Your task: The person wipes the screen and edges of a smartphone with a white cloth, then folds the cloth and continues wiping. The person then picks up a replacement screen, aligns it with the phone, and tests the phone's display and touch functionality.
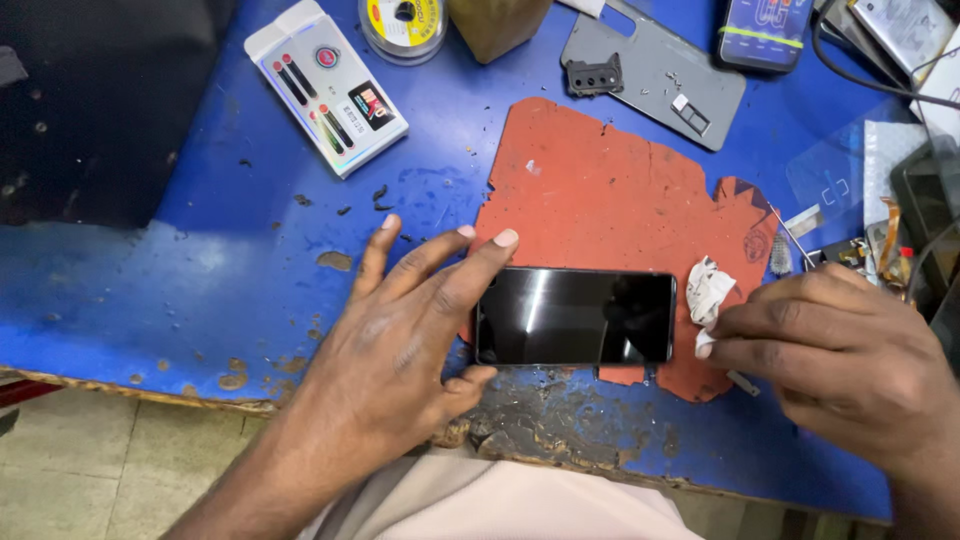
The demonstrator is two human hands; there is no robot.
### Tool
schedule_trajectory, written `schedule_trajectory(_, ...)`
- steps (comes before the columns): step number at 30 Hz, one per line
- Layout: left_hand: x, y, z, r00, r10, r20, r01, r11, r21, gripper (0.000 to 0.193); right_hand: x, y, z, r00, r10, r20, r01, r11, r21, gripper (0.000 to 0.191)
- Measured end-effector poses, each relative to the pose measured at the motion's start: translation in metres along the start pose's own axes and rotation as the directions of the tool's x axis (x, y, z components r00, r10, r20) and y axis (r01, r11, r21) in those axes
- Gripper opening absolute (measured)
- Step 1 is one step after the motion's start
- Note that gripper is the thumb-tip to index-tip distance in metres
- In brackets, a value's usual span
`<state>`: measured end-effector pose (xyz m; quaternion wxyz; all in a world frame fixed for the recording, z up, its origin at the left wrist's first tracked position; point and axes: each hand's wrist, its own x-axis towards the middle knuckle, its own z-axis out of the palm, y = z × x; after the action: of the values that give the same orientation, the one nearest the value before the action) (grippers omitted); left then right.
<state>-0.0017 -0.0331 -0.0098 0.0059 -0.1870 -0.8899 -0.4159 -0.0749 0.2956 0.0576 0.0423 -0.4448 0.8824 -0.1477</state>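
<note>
A worn blue workbench (200, 260) carries a ragged orange mat (600, 190). On it lies a dark phone (575, 316), screen up, glossy and already mostly clean; its right end looks left to wipe. The left hand (400, 340) pinches the phone's left end between thumb and fingers. The right hand (840, 350) clenches a crumpled white wipe (708, 288) beside the phone.

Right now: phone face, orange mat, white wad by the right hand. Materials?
Phone: glossy black glass, judging by streaked reflections. Orange mat: matte, likely rubber or silicone; ragged, chipped edges. White wad: crumpled tissue or cloth, soft creases; right hand pinches it, left hand steadies the phone.
</note>
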Motion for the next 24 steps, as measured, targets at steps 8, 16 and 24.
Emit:
schedule_trajectory(8, -0.003, -0.006, -0.004, 0.998, 0.057, -0.013, -0.057, 0.998, -0.009, 0.108, 0.071, -0.040, 0.029, 0.961, -0.263, -0.089, 0.276, 0.940, 0.202, 0.025)
schedule_trajectory(16, -0.004, -0.011, -0.005, 0.997, 0.080, -0.006, -0.080, 0.997, 0.005, 0.108, 0.090, -0.037, 0.046, 0.938, -0.346, -0.010, 0.339, 0.915, 0.220, 0.029)
schedule_trajectory(24, -0.003, -0.015, -0.003, 0.999, 0.043, 0.031, -0.042, 0.998, -0.037, 0.106, 0.019, 0.004, 0.023, 0.988, -0.074, 0.138, 0.065, 0.995, 0.070, 0.037)
